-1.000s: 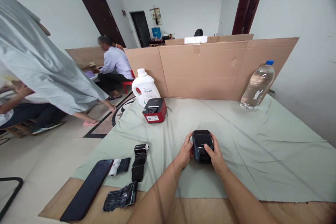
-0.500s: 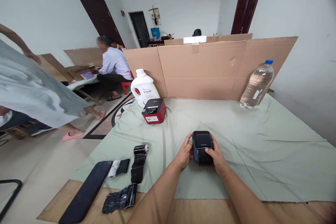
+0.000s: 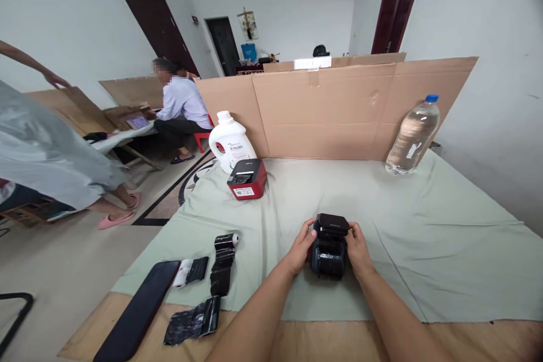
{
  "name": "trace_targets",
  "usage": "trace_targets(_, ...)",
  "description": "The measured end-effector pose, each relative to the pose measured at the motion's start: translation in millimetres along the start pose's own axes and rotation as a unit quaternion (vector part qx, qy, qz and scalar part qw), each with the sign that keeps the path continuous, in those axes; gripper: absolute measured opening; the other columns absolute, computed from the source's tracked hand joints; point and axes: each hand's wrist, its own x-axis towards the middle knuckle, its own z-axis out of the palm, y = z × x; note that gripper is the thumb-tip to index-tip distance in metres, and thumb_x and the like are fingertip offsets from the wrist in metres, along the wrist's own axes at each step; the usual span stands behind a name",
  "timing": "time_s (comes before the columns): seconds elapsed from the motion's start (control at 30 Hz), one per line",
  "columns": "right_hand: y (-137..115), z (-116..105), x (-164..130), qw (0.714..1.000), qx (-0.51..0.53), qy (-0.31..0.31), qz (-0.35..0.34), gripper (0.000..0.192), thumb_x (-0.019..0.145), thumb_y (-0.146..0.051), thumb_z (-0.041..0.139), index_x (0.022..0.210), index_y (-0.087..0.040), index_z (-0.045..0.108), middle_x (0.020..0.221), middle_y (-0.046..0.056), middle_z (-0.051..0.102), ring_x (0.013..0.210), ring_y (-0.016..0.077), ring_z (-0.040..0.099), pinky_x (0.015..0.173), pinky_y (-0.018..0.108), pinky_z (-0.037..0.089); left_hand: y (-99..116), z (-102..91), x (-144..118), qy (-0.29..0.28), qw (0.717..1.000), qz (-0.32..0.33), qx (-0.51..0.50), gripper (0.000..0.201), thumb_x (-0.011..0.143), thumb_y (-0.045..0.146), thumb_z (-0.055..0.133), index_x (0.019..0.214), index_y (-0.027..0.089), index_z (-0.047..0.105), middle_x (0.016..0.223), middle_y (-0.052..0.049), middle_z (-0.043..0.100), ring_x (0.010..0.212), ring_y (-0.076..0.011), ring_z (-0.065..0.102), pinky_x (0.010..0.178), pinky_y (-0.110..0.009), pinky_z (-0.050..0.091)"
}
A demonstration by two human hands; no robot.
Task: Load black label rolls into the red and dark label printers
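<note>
tbh the flat black plastic lid is probably best being eased, not forced, while the boxy black plastic device is being held steady. It's being clasped from both sides by the left hand and right hand, each grip part-closed, over the green cloth-covered worktop.

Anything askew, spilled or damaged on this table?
Nothing looks spilled. The black strip at the lower left looks crumpled and partly unrolled, lying across the cloth's edge onto bare wood. The clear bottle leans, though that may be lens distortion.
</note>
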Motion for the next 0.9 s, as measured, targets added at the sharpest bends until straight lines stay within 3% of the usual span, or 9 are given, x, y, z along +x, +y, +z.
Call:
trace_targets(0.17,5.3,-4.1,3.7,0.999,-0.052,0.017,-0.001,0.049,0.08,-0.07,0.043,0.073,-0.022,0.05,0.064,-0.001,0.059,0.058,0.015,0.052,0.053,0.026,0.041,6.2,6.3,-7.9,-0.029,0.998,0.023,0.055,0.056,0.082,0.051,0.061,0.126,0.021,0.043,0.101,-0.006,0.064,0.088,-0.0194,0.061,0.082,-0.031,0.043)
trace_targets(0.33,2.4,-0.3,-0.9,0.998,-0.058,0.001,-0.006,0.049,0.079,-0.069,0.046,0.066,-0.022,0.046,0.054,-0.005,0.049,0.051,0.0127,0.044,0.049,0.025,0.037,7.6,7.5,-7.5,0.033,0.987,0.075,0.138,0.046,0.083,0.055,0.056,0.111,0.018,0.054,0.092,-0.005,0.064,0.086,-0.0195,0.058,0.08,-0.031,0.043)
trace_targets(0.5,-2.4,3.8,-6.8,0.99,-0.129,-0.022,-0.05,0.049,0.081,-0.068,0.046,0.064,-0.022,0.049,0.057,-0.003,0.051,0.056,0.0134,0.047,0.054,0.025,0.04,10.2,5.5,-3.3,0.151,0.942,0.095,0.284,0.039,0.083,0.055,0.053,0.073,0.018,0.058,0.071,-0.002,0.06,0.071,-0.018,0.054,0.069,-0.029,0.04)
trace_targets(0.7,-3.9,4.4,-7.4,0.953,-0.29,-0.035,-0.085,0.049,0.088,-0.063,0.035,0.068,-0.022,0.054,0.062,0.0,0.06,0.059,0.0153,0.053,0.057,0.025,0.038,17.9,-0.2,-1.9,0.223,0.862,0.084,0.448,0.034,0.082,0.048,0.053,0.067,0.02,0.065,0.076,-0.007,0.063,0.078,-0.0238,0.057,0.075,-0.035,0.04)
trace_targets(0.9,1.5,4.9,-4.1,0.925,-0.355,-0.032,-0.13,0.054,0.091,-0.06,0.027,0.066,-0.022,0.056,0.071,0.006,0.065,0.065,0.018,0.056,0.058,0.027,0.038,19.9,3.5,-4.8,0.27,0.832,0.106,0.473,0.018,0.082,0.036,0.055,0.075,0.02,0.059,0.078,-0.005,0.059,0.08,-0.0219,0.054,0.077,-0.034,0.041)
